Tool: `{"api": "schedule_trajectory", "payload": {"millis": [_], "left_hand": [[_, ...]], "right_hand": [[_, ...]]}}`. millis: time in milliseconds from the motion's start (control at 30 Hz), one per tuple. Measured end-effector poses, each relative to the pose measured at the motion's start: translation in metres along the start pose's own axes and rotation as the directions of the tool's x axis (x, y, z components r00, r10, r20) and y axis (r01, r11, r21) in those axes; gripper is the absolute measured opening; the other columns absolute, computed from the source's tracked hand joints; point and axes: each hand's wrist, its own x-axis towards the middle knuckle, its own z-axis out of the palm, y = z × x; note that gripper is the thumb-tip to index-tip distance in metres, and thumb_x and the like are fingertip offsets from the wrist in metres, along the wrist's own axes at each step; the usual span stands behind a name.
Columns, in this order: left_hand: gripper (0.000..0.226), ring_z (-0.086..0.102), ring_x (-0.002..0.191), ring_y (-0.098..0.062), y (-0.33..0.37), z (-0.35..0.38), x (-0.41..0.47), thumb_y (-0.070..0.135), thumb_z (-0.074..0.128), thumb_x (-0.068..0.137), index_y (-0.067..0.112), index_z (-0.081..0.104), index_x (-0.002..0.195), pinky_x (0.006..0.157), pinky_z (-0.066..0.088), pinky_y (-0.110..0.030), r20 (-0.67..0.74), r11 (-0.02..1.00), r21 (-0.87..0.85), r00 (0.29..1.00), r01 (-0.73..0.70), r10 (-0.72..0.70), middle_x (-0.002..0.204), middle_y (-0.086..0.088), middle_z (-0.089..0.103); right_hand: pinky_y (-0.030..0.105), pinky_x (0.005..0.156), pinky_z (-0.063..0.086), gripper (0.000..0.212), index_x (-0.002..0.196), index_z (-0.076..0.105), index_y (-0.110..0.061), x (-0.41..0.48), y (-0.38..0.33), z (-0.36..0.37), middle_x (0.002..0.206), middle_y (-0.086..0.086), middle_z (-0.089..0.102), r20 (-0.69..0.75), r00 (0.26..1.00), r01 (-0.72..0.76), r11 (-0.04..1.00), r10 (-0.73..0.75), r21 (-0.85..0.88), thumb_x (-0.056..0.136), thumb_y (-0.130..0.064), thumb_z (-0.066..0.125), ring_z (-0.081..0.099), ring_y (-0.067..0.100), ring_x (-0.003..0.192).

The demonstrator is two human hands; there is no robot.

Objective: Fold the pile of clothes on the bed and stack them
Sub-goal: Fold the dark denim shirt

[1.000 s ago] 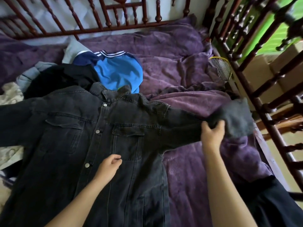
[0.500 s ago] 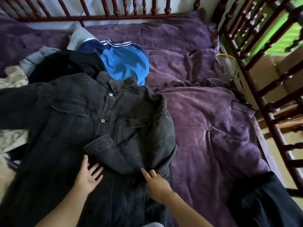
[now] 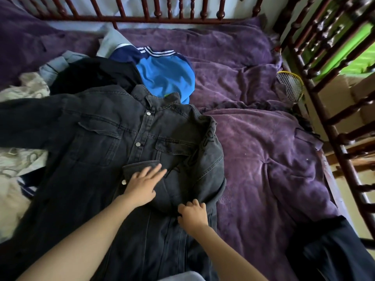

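One sleeve (image 3: 211,169) lies across the buttoned denim jacket (image 3: 91,138) (dark, faded): left hand (image 3: 142,187), fingers flat; right hand (image 3: 193,217) pinching it.

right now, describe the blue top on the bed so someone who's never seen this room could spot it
Start at the purple bedspread, then find the dark denim jacket spread across its left side. Just beyond the jacket's collar lies the blue top. Beside a black garment, it alone is bright blue, with white stripes on a navy band.
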Motion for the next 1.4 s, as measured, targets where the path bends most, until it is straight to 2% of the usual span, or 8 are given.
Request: {"api": "schedule_trajectory", "payload": {"millis": [233, 533, 700, 833, 967, 1100, 1200, 1400], "left_hand": [[0.064, 0.033, 0.133, -0.032, 0.003, -0.005, -0.006, 0.012, 0.044, 0.095, 0.033, 0.015, 0.148, 0.109, 0.021, -0.044, 0.419, 0.778, 0.558, 0.907, -0.288, 0.036, 0.144, -0.014, 0.038], [0.044, 0.047, 0.116, -0.043, -0.046, -0.061, -0.072, 0.008, 0.088, 0.031, 0.005, 0.066, 0.068, 0.102, 0.029, -0.052, -0.407, 0.897, 0.44, 0.9, 0.047, 0.153, 0.123, -0.023, 0.059], [0.026, 0.048, 0.11, -0.045, -0.115, -0.025, -0.139, 0.009, 0.039, 0.075, 0.002, 0.064, 0.075, 0.09, 0.032, -0.058, -0.638, 0.88, 0.356, 0.77, 0.314, -0.017, 0.11, -0.024, 0.062], [0.031, 0.045, 0.101, -0.031, -0.155, 0.038, -0.167, 0.006, 0.055, 0.078, 0.01, 0.066, 0.107, 0.086, 0.039, -0.053, -0.239, 0.85, 0.288, 0.893, 0.441, -0.382, 0.101, -0.018, 0.062], [0.058, 0.037, 0.128, -0.031, -0.181, 0.081, -0.159, 0.043, 0.044, 0.093, 0.03, 0.023, 0.145, 0.102, 0.033, -0.041, 0.354, 0.598, -0.175, 0.617, 0.782, -0.703, 0.143, -0.01, 0.035], [0.06, 0.045, 0.121, -0.042, -0.199, 0.09, -0.13, 0.031, 0.061, 0.088, 0.005, 0.039, 0.138, 0.102, 0.038, -0.049, 0.441, -0.105, -0.794, 0.447, 0.599, -0.778, 0.136, -0.025, 0.045], [0.079, 0.039, 0.126, -0.044, -0.206, 0.092, -0.13, 0.039, 0.065, 0.084, -0.002, 0.029, 0.142, 0.105, 0.036, -0.05, 0.511, -0.297, -0.768, 0.264, 0.568, -0.818, 0.141, -0.027, 0.038], [0.057, 0.049, 0.113, -0.034, -0.203, 0.086, -0.141, 0.017, 0.059, 0.091, 0.004, 0.034, 0.141, 0.102, 0.031, -0.042, 0.619, -0.434, -0.773, 0.397, 0.464, -0.678, 0.128, -0.018, 0.049]], "right_hand": [[0.012, 0.048, 0.04, 0.037, 0.059, 0.058, -0.033, -0.014, -0.004, 0.018, 0.049, -0.016, 0.054, -0.154, 0.985, 0.079, 0.996, -0.072, 0.043, 0.038, -0.044, 0.086, 0.052, 0.002, 0.045], [0.019, 0.048, 0.043, 0.075, 0.095, 0.053, -0.022, -0.001, -0.013, -0.004, 0.062, -0.009, 0.059, -0.344, 0.939, 0.036, 0.997, -0.013, 0.062, 0.028, -0.014, 0.084, 0.057, 0.015, 0.055], [0.043, 0.102, 0.036, 0.066, 0.148, 0.021, -0.018, 0.015, -0.008, -0.021, 0.144, 0.011, 0.038, -0.088, 0.978, -0.184, 0.981, 0.189, 0.059, 0.09, -0.011, 0.051, 0.035, 0.032, 0.131], [0.045, 0.112, 0.022, 0.063, 0.15, 0.009, -0.028, 0.021, -0.007, -0.008, 0.156, 0.013, 0.007, 0.239, 0.948, -0.224, 0.974, 0.209, 0.035, 0.096, -0.017, 0.041, 0.01, 0.034, 0.142], [0.044, 0.108, 0.029, 0.065, 0.149, 0.011, -0.028, 0.017, -0.012, 0.002, 0.151, 0.01, 0.02, 0.248, 0.936, -0.282, 0.954, 0.251, 0.097, 0.094, -0.022, 0.045, 0.023, 0.032, 0.137], [0.041, 0.107, 0.03, 0.063, 0.149, 0.013, -0.025, 0.027, -0.004, -0.01, 0.153, 0.011, 0.015, 0.097, 0.911, -0.41, 0.906, 0.401, 0.105, 0.094, -0.024, 0.044, 0.021, 0.032, 0.138], [0.041, 0.109, 0.029, 0.061, 0.148, 0.016, -0.024, 0.04, 0.005, -0.022, 0.157, 0.01, 0.001, 0.026, 0.912, -0.409, 0.912, 0.409, 0.018, 0.094, -0.024, 0.045, 0.013, 0.031, 0.141], [0.041, 0.116, 0.014, 0.07, 0.15, 0.001, -0.023, 0.061, 0.016, -0.025, 0.159, 0.0, 0.0, 0.027, 0.981, -0.184, 0.961, 0.194, -0.205, 0.093, -0.024, 0.043, -0.003, 0.022, 0.146]]}}
